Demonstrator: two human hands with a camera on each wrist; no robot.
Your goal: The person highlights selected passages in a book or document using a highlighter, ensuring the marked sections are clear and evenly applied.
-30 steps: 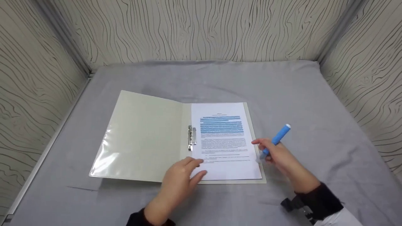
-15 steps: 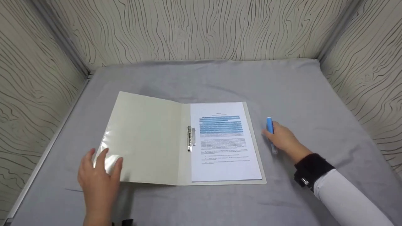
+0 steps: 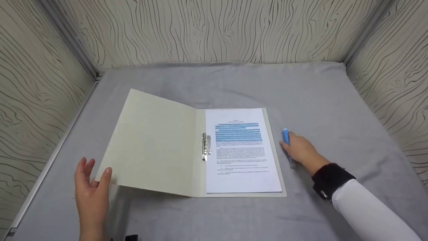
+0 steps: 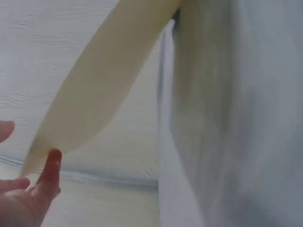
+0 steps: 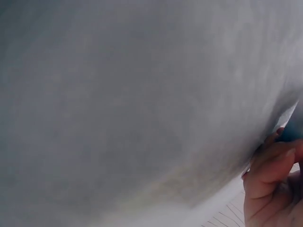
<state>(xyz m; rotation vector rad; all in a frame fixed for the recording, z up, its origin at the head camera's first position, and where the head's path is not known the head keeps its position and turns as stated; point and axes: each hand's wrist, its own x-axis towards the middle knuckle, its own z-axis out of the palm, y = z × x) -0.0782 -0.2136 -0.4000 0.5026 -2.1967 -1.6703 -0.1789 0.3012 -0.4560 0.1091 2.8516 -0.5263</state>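
Observation:
An off-white file folder (image 3: 160, 144) lies spread on the grey cloth, its left cover slanting up from the spine. On its right half rests a stack of printed paper (image 3: 244, 180) with blue-highlighted lines near the top. My left hand (image 3: 92, 194) holds the cover's lower left corner, thumb on the inner side; the left wrist view has fingertips against the bowed cover (image 4: 94, 90). Right of the folder, my right hand (image 3: 302, 149) grips a blue highlighter (image 3: 286, 135), its greyish end low near the cloth. Only part of that hand (image 5: 274, 184) shows in the right wrist view.
A metal binder clip mechanism (image 3: 204, 147) sits along the folder's spine. Grey cloth (image 3: 214, 217) covers the table. Wood-patterned panels (image 3: 214, 30) enclose the back and both sides, with metal posts at the corners.
My left hand has moved left from the paper to the cover's corner, and the cover has risen slightly. My right hand has drawn away from the page and lowered the highlighter beside the folder.

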